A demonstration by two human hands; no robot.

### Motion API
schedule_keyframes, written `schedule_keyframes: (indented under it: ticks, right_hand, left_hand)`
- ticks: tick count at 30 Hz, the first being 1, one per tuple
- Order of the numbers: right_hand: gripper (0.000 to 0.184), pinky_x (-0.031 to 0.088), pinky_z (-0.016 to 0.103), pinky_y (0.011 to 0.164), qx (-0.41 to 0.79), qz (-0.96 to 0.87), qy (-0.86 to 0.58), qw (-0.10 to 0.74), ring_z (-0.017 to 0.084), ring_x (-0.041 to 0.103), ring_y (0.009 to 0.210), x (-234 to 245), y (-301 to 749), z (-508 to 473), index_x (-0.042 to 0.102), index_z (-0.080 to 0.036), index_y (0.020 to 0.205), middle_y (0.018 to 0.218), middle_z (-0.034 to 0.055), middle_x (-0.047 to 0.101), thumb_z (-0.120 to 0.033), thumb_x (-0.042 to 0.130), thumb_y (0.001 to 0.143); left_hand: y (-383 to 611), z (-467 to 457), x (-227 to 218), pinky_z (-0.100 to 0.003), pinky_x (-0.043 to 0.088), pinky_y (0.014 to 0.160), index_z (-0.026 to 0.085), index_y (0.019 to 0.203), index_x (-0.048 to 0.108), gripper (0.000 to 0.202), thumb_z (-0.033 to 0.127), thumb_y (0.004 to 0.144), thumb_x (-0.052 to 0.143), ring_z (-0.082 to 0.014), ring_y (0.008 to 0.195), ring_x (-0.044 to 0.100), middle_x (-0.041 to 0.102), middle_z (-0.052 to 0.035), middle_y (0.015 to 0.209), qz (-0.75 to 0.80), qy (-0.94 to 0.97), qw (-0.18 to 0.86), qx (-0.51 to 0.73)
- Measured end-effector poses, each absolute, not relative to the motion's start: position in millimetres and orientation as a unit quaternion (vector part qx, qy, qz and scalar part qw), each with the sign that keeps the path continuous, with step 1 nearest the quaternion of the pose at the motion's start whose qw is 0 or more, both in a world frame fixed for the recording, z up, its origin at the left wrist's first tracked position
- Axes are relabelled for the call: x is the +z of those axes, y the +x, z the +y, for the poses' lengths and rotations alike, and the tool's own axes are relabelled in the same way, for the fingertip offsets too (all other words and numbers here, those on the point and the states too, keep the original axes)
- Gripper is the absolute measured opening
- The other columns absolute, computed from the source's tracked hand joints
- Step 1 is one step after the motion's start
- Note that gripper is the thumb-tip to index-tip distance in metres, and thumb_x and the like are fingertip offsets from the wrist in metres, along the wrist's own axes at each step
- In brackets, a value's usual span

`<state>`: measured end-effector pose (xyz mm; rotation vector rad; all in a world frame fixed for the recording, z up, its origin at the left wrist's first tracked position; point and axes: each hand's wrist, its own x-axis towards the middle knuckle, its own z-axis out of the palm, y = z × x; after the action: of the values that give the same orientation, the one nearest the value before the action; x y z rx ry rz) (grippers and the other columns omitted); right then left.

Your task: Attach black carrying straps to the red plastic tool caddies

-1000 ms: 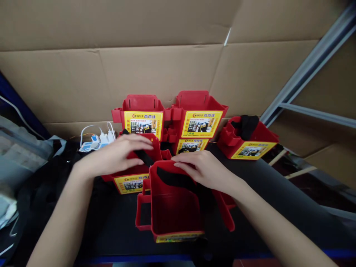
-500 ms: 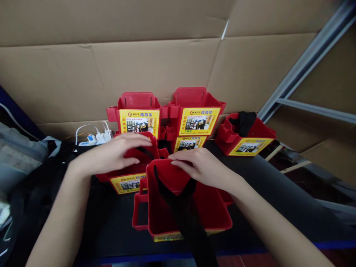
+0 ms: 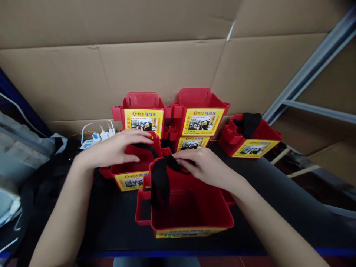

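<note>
A red plastic tool box (image 3: 191,207) stands at the front of the black table, its open top facing me. Its black strap (image 3: 160,183) loops up over the back left part of the box. At the box's back rim, the fingers of my right hand (image 3: 203,163) are closed on the strap; its far end is hidden behind them. My left hand (image 3: 114,148) is over a second red tool box (image 3: 130,168), with thumb and fingers apart and nothing seen between them. A black strap also shows inside that box.
Several red boxes (image 3: 143,100) with yellow labels stand at the back, some stacked. To the right, another red box (image 3: 250,135) holds a black strap. A white power strip (image 3: 100,137) lies back left, near plastic bags (image 3: 22,141). A metal frame (image 3: 306,63) slants at right.
The black strap, which hung forward over the front of the box, is now lifted back and looped near the rear rim. My left hand has barely moved; the view has shifted slightly.
</note>
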<state>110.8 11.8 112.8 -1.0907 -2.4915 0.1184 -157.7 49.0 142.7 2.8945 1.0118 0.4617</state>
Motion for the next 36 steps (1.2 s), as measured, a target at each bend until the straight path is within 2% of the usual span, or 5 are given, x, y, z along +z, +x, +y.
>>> schedule_keyframes:
  ticks: [8,15,21,32,36]
  right_hand:
    - [0.031,0.044,0.023,0.065,0.036,-0.897,-0.396,0.192,0.016,0.063,0.078,113.6,111.9,10.0,0.065,-0.018,0.094,0.086,0.0046,0.068,-0.007,0.043,0.076]
    - [0.034,0.044,0.024,0.067,0.057,-0.892,-0.400,0.201,0.017,0.063,0.080,115.1,110.0,9.5,0.064,-0.019,0.094,0.087,0.0036,0.068,-0.005,0.041,0.073]
    - [0.030,0.045,0.024,0.071,0.047,-0.895,-0.393,0.203,0.017,0.063,0.086,114.5,110.7,8.3,0.063,-0.020,0.101,0.095,0.0025,0.067,-0.011,0.043,0.081]
    - [0.025,0.047,0.028,0.079,0.034,-0.894,-0.388,0.219,0.017,0.062,0.093,111.0,109.2,9.2,0.063,-0.020,0.102,0.104,0.0017,0.065,-0.025,0.044,0.087]
    - [0.025,0.047,0.028,0.077,0.032,-0.895,-0.393,0.209,0.017,0.062,0.092,112.0,109.5,8.0,0.062,-0.020,0.103,0.104,0.0014,0.065,-0.025,0.042,0.088]
  left_hand:
    - [-161.1,75.0,132.2,-0.031,0.046,0.070,0.018,0.084,0.067,0.020,0.023,0.079,0.048,-0.0197,0.077,0.062,0.069,-0.0060,0.086,0.480,0.850,-0.045,0.213]
    - [-148.5,58.0,133.0,-0.036,0.039,0.093,0.024,0.112,0.057,0.036,0.027,0.076,0.055,-0.0208,0.109,0.051,0.056,-0.0041,0.119,0.335,0.930,-0.001,0.152]
    - [-140.1,67.9,133.2,-0.031,0.042,0.078,0.020,0.081,0.066,0.020,0.028,0.083,0.047,-0.0168,0.081,0.058,0.067,-0.0027,0.084,0.321,0.936,-0.005,0.144]
    - [-159.4,57.8,135.8,-0.044,0.026,0.096,0.027,0.112,0.056,0.038,0.036,0.075,0.058,-0.0256,0.116,0.041,0.054,-0.0037,0.121,0.364,0.913,-0.068,0.170]
    - [-139.3,58.4,131.6,-0.038,0.028,0.093,0.025,0.090,0.065,0.017,0.031,0.081,0.051,-0.0197,0.102,0.052,0.065,-0.0008,0.095,0.300,0.948,0.007,0.107]
